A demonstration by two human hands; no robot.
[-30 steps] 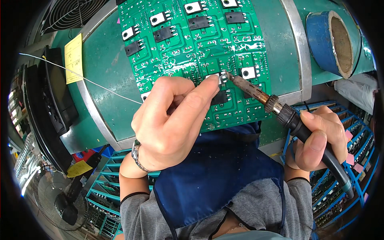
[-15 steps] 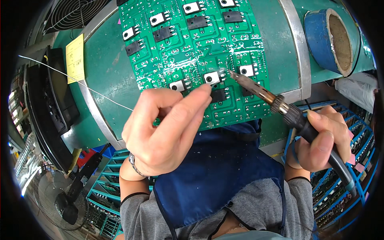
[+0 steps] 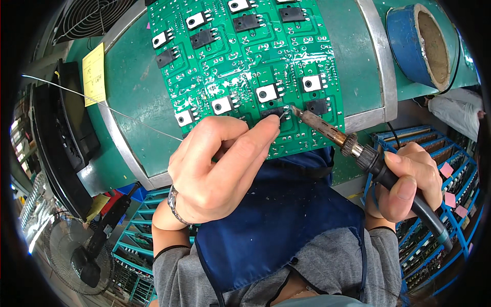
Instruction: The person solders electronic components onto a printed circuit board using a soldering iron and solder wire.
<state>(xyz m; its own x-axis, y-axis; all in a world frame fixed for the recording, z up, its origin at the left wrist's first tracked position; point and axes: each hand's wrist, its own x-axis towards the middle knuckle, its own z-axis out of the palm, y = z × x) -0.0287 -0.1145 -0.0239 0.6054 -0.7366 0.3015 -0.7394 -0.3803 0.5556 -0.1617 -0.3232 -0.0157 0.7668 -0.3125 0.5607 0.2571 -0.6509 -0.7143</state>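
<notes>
A green circuit board [image 3: 215, 71] with white-faced and black transistors lies before me. My right hand [image 3: 411, 181] grips a soldering iron [image 3: 381, 169] by its black handle; the tip rests at the leads of a black transistor [image 3: 271, 112] in the lower row. Thumb and fingers of my left hand [image 3: 220, 166] pinch solder wire [image 3: 102, 102], whose long tail runs off to the upper left. The wire's short working end meets the iron tip at those leads. My left fingertips cover part of that transistor.
A blue-sided ring-shaped roll [image 3: 411, 48] stands on the green bench [image 3: 355, 56] at the right. Metal strips [image 3: 381, 66] edge the bench. A yellow paper tag [image 3: 94, 77] lies at left. Racks of boards [image 3: 450, 169] stand below right, a fan [image 3: 76, 250] below left.
Iron tip and left fingertips have moved down the board from the white-faced transistor's leads to the black one's below it. The board appears shifted slightly up and left.
</notes>
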